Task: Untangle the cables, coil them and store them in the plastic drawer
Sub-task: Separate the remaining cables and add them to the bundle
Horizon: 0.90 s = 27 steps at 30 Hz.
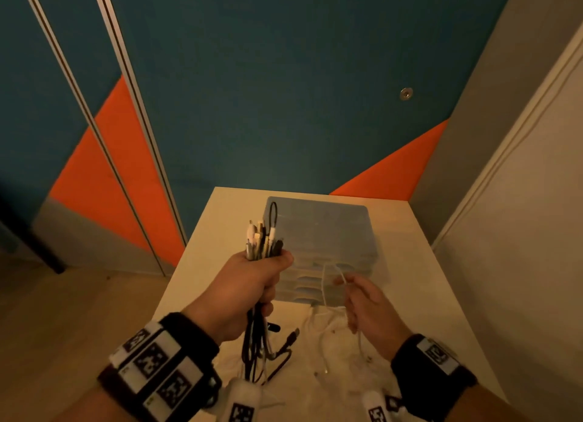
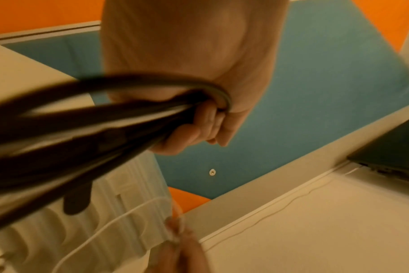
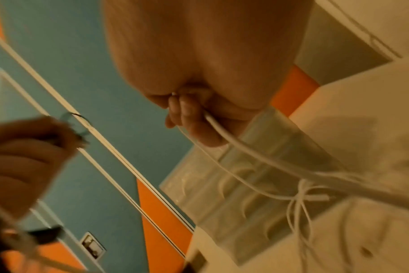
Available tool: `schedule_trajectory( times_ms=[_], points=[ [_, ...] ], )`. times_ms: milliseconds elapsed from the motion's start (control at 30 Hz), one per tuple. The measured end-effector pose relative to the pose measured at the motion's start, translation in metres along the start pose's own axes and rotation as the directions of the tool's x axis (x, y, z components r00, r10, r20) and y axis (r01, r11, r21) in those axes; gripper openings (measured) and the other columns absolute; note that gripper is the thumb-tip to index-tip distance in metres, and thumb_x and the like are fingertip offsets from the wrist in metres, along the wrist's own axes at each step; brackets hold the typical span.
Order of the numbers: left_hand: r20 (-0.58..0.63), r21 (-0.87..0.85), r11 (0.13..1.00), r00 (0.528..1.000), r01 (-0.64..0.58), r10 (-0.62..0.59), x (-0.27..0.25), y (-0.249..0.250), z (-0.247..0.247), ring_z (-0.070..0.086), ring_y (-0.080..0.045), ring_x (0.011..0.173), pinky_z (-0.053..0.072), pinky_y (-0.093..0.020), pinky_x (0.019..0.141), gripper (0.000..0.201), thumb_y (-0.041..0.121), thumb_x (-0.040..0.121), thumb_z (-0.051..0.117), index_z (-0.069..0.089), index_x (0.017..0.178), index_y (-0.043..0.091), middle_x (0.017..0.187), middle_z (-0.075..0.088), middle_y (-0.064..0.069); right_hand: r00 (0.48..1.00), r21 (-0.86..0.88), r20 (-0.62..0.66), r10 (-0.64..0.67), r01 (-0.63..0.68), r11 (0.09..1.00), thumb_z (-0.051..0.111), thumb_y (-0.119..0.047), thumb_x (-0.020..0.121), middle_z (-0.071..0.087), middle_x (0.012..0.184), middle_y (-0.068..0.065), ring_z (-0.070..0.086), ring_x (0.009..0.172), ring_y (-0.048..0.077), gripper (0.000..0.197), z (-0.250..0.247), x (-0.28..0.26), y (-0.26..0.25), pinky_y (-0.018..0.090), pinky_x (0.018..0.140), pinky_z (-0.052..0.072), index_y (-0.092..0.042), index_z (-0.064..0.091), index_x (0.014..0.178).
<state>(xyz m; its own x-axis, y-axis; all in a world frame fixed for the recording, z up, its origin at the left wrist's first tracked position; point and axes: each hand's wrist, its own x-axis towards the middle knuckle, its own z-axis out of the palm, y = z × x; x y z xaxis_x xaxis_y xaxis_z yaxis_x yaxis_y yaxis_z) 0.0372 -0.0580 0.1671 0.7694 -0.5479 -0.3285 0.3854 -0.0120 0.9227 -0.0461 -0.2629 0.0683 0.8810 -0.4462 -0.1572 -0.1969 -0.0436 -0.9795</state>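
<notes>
- Above the white table point(image 1: 419, 263), the left hand point(image 1: 249, 292) is closed in a fist around a bundle of cables point(image 1: 263, 241); the bundle's long axis runs roughly upright, plug ends pointing up and away from the person, loose tails hanging below the fist to the tabletop.
- Bundle: thin round cords, mostly black with some white and pale ones; the connectors fan out just above the thumb and forefinger, and one black cord forms a narrow loop at the top.
- From the left wrist view, dark rubbery cords point(image 2: 105, 120) pass under the curled fingers point(image 2: 206, 122); the picture is blurred.
- To the right of the fist, and apart from it, the right hand point(image 1: 369, 305) pinches a thin white cable point(image 1: 342, 275) between thumb and fingertips; the cord rises in a small arc beyond the fingers and trails down to a loose white tangle on the table below both hands.
- In the right wrist view, the white cable point(image 3: 224, 134) leaves the fingers point(image 3: 187, 114) and meets a knot of thin white strands.
- Beyond both hands stands the plastic drawer point(image 1: 328, 232), a translucent, pale grey stack of shallow drawers with scooped front pulls, all pushed in.
- Both wrists carry black bands with square black-and-white coded markers point(image 1: 151, 361); no readable writing.
</notes>
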Motion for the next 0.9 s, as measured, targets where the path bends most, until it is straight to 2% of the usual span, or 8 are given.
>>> schedule_trajectory(
  times_ms=[67,200,267,333,433,533,633,900],
  points=[
    [0.006,0.008,1.000,1.000,0.012,-0.012,0.009,-0.006,0.011,0.020,-0.014,0.048,0.021,-0.027,0.046,0.018,0.021,0.093,0.067,0.049,0.087,0.020,0.059,0.027,0.003,0.995,0.018,0.024,-0.093,0.093,0.996,0.039,-0.013,0.102,0.038,0.048,-0.005,0.032,0.041,0.009,0.026,-0.010,-0.014,-0.026,0.026,0.042,0.029,-0.016,0.065,0.101],
    [0.086,-0.043,0.998,0.995,0.045,-0.041,0.016,-0.008,0.038,0.020,-0.014,0.048,0.022,-0.028,0.048,0.020,0.035,0.092,0.067,0.059,0.092,0.017,0.059,0.025,0.003,0.930,-0.119,0.140,-0.341,0.358,0.926,0.040,-0.004,0.101,0.058,0.055,-0.024,0.055,0.052,-0.008,0.026,-0.024,-0.039,-0.065,0.006,0.051,0.039,-0.008,0.065,0.109],
    [0.128,-0.055,0.996,0.990,0.067,-0.059,0.017,-0.007,0.050,0.023,-0.012,0.047,0.024,-0.027,0.047,0.032,0.047,0.089,0.066,0.068,0.095,0.015,0.059,0.027,0.003,0.896,-0.170,0.189,-0.401,0.432,0.886,0.042,-0.004,0.100,0.063,0.066,-0.030,0.059,0.065,-0.012,0.027,-0.025,-0.049,-0.074,0.003,0.059,0.041,-0.010,0.063,0.116],
    [0.164,-0.061,0.995,0.985,0.074,-0.063,0.018,-0.004,0.061,0.024,-0.012,0.046,0.024,-0.026,0.047,0.031,0.049,0.087,0.068,0.070,0.089,0.018,0.059,0.027,0.004,0.878,-0.209,0.210,-0.430,0.470,0.858,0.046,-0.015,0.100,0.070,0.092,-0.021,0.065,0.086,-0.003,0.027,-0.025,-0.056,-0.076,0.007,0.073,0.045,-0.026,0.062,0.119],
    [0.196,-0.073,0.997,0.981,0.025,-0.010,0.020,0.004,0.071,0.020,-0.013,0.046,0.021,-0.028,0.048,0.018,0.031,0.090,0.069,0.057,0.081,0.021,0.059,0.024,0.003,0.896,-0.238,0.290,-0.337,0.408,0.881,0.052,-0.030,0.095,0.069,0.106,0.005,0.064,0.098,0.023,0.026,-0.027,-0.056,-0.064,0.025,0.086,0.048,-0.038,0.061,0.117],
    [0.136,-0.092,0.994,0.989,-0.050,0.062,0.023,0.019,0.072,0.022,-0.011,0.043,0.022,-0.028,0.047,0.029,0.019,0.094,0.061,0.044,0.071,0.025,0.057,0.026,0.003,0.916,-0.392,0.385,-0.111,0.271,0.879,0.051,-0.023,0.098,0.060,0.074,-0.007,0.057,0.066,0.007,0.018,-0.044,-0.055,-0.040,0.027,0.069,0.046,-0.032,0.061,0.110],
    [0.067,-0.140,0.985,0.991,-0.104,0.114,0.027,0.035,0.062,0.022,-0.010,0.043,0.022,-0.027,0.047,0.026,0.019,0.096,0.057,0.045,0.074,0.025,0.055,0.029,0.005,0.924,-0.475,0.375,0.076,0.121,0.871,0.048,-0.024,0.099,0.048,0.055,-0.007,0.049,0.053,0.012,0.021,-0.075,-0.059,-0.016,0.027,0.056,0.045,-0.036,0.064,0.093],
    [-0.085,-0.027,0.995,0.992,-0.095,0.093,0.030,0.018,0.031,0.024,-0.012,0.044,0.023,-0.028,0.045,0.026,0.017,0.095,0.060,0.042,0.076,0.022,0.057,0.029,0.003,0.995,-0.611,0.067,-0.068,0.095,0.786,0.059,-0.024,0.093,0.062,0.072,-0.003,0.057,0.064,0.006,0.016,-0.168,-0.060,-0.015,0.019,0.064,0.042,-0.039,0.062,0.087]
  ],
)
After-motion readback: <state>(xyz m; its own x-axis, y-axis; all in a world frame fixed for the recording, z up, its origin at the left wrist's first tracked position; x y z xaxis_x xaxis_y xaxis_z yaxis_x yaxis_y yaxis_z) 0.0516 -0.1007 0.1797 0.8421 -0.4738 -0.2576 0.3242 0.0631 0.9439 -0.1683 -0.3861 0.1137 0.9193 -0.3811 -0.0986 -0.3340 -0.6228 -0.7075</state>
